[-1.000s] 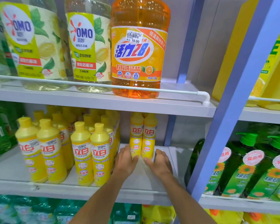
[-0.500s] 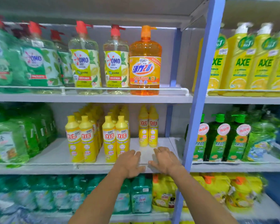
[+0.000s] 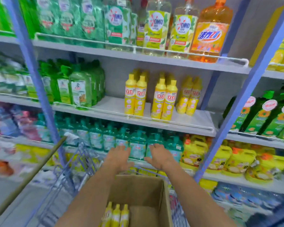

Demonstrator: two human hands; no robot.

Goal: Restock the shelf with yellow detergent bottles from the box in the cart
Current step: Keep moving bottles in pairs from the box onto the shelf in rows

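Head view: between trips, with left hand and right hand empty, fingers spread loose, over the box in the cart. Next, likely: dip for yellow bottles at its near left, then fill the shelf front right.

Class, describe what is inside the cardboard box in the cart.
Three yellow detergent bottles stand upright at the left of the cardboard box; the floor beside them is bare cardboard. Their lower parts and the box's near end lie beyond the frame's edge, unseen.
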